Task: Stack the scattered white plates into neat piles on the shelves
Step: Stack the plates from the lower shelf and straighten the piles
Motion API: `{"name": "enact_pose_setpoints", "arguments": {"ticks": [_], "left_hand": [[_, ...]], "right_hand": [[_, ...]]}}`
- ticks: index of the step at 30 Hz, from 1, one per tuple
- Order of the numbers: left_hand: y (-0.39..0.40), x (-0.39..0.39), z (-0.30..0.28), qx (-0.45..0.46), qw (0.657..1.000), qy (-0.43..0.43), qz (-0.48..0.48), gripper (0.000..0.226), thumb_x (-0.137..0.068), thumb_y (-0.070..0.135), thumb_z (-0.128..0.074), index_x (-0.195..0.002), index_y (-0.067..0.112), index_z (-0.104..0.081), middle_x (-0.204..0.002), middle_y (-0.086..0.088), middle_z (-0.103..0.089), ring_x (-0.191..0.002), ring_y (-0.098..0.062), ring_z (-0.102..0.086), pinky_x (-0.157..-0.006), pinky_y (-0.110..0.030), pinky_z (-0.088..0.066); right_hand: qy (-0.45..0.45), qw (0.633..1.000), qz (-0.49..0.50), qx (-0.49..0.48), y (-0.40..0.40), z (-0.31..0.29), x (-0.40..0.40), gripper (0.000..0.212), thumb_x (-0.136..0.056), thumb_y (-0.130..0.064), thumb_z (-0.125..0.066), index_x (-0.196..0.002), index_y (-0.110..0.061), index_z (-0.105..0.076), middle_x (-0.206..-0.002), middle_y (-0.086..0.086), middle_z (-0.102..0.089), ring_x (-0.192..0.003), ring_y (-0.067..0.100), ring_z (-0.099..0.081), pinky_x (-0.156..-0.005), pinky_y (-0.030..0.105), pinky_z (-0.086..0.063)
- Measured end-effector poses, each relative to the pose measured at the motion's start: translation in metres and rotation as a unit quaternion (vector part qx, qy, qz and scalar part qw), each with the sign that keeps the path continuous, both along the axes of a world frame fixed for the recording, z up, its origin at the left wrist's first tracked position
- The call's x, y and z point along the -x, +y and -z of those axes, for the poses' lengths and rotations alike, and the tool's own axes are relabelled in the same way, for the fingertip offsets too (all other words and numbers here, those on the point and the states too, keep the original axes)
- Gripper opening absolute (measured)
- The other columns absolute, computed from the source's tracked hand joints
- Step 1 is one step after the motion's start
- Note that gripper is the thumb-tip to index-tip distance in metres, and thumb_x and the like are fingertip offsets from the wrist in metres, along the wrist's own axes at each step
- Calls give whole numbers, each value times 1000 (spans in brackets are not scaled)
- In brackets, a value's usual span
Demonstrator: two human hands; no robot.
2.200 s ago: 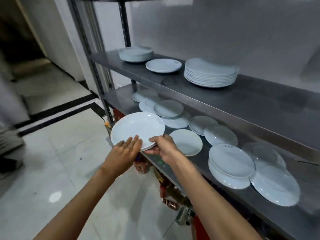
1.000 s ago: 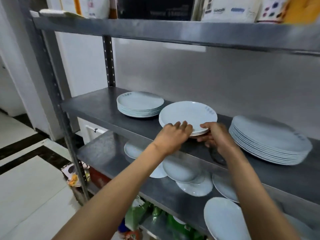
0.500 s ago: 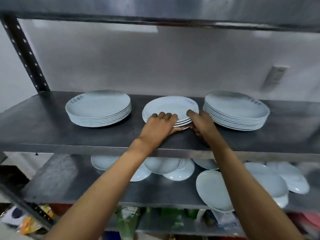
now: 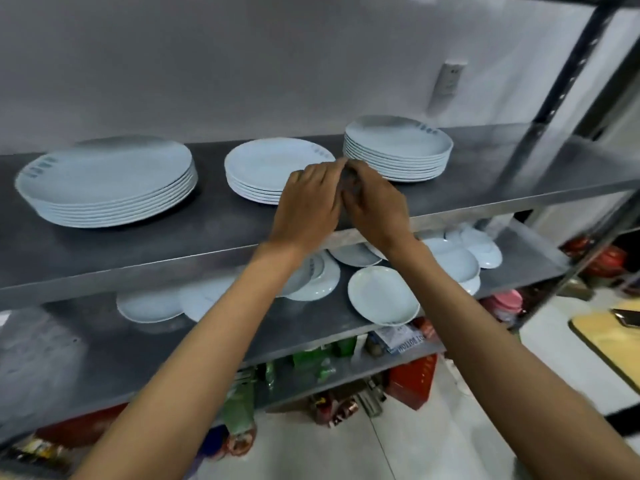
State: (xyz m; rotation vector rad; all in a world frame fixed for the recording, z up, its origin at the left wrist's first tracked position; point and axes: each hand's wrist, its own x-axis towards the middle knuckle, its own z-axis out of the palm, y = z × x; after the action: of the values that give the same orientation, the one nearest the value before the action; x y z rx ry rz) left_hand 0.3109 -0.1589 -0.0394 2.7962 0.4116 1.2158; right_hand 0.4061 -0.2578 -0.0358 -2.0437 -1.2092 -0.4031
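Plates in a tall left stack sit on the upper shelf, their near rims smeared by motion blur. Just right of it is the middle stack, whose right edge is hidden behind the left hand. That hand and the right hand meet at the fingertips above the shelf's front edge between the middle stack and the right stack; both hands have loosely bent fingers and neither visibly grips a plate, though whether the left fingers touch the middle stack cannot be told. On the lower shelf loose plates lie scattered and overlapping, several hidden by the forearms and the upper shelf's lip. Bottles and packets on the bottom level are too blurred to identify. Half a second ago both hands were pressed against the middle stack's rim; now they have drawn back and come together, and the view has swung to the right.
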Motion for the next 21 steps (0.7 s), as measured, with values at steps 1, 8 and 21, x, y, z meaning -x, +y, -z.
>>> {"name": "enact_pose_setpoints", "arguments": {"ticks": [1,8,21], "left_hand": [[-12,-4,2,32,999,-10,19,42,-95,17,-46,-136,10,-48,-127,-9,-60,-116,-26,-55,-94,-39,-44],[-107,-30,91,82,991,14,107,53,-89,9,-57,-140,12,-43,-122,-8,-62,-107,-20,-58,-83,-28,-49],[-171,-173,224,79,951,299,8,53,-94,25,-52,-144,19,-36,-136,-2,-53,-115,-19,-56,-91,-33,-47]], "right_hand": [[2,1000,-10,-10,-12,4,-1,38,-92,-27,-50,-130,-24,-50,-118,-4,-64,-101,21,-63,-77,32,-47],[-46,999,24,2,-119,86,-39,36,-83,-23,-65,-119,-22,-58,-105,-7,-64,-85,13,-62,-62,22,-42],[326,921,107,185,-221,230,-189,39,-88,-27,-59,-125,-15,-58,-122,6,-65,-104,23,-64,-88,35,-53]]}}
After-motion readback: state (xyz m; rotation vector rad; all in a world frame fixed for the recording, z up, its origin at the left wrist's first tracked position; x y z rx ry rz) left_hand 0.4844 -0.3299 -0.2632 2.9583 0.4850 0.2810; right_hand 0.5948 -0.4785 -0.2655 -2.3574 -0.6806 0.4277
